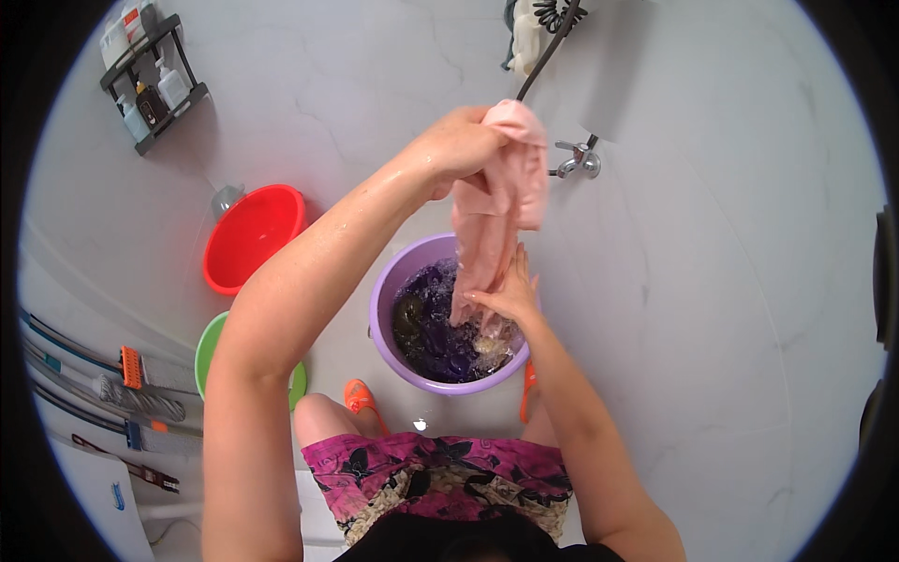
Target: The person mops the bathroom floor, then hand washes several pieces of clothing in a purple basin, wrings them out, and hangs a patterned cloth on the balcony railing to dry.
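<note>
My left hand (467, 149) grips the upper part of a wet pink cloth garment (484, 232), raised above a purple plastic bucket (383, 337). The garment hangs down into the bucket, where its lower end meets the water. Low on the cloth, my right hand (509, 291) rests against it with the fingers spread and the thumb across its front. Dark clothes (435, 330) lie in the water, with a pale yellowish piece (491, 344) near the right side.
A red basin (253, 239) and a green basin (298, 386) stand to the left, partly behind my left arm. Mops and brushes (140, 393) lean at the lower left. A wall tap (579, 161) with a dark hose is beyond the bucket; a bottle shelf (158, 88) hangs upper left.
</note>
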The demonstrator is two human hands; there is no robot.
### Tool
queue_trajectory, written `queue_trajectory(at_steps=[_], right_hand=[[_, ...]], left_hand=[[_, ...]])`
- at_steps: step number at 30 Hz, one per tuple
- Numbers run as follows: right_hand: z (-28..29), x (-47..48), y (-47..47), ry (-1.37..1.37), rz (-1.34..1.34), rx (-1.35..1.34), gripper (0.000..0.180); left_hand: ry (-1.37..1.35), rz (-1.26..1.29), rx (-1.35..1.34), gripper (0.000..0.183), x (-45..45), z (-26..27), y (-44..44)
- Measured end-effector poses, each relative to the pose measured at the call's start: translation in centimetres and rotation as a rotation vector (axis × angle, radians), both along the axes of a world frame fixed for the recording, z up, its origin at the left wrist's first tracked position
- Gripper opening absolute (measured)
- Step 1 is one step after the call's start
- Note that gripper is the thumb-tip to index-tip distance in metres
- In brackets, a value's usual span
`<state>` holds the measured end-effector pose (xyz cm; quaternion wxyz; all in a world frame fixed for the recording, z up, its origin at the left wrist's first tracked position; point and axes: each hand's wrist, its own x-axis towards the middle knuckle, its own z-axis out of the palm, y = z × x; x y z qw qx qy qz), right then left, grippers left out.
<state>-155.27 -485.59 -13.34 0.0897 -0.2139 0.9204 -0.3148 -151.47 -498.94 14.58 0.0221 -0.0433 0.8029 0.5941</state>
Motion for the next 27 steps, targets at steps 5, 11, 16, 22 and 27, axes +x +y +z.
queue_trajectory(at_steps=[5, 11, 16, 22, 27], right_hand=[[-5.0, -3.8, -2.4, 0.101, -0.191, -0.548, 0.087], [-5.0, -10.1, 0.5, -0.529, -0.211, -1.028, 0.031], [1.0, -8.4, -2.9, -0.06, -0.333, -0.775, 0.03], [6.6, 1.1, -3.9, -0.353, -0.101, -0.731, 0.017], [2.9, 8.1, -2.7, -0.075, 0.331, -0.857, 0.037]], left_hand=[[0.101, 0.025, 0.275, 0.031, 1.2, -1.0, 1.0], [-0.002, 0.261, 0.796, 0.037, 4.8, -17.6, -11.0], [-0.601, 0.521, 1.157, 0.081, 8.6, -34.7, -10.5], [-0.71, 0.272, 1.778, 0.125, 5.4, -35.0, -2.2], [0.182, -0.053, 1.79, 0.075, 6.0, -43.8, -3.0]])
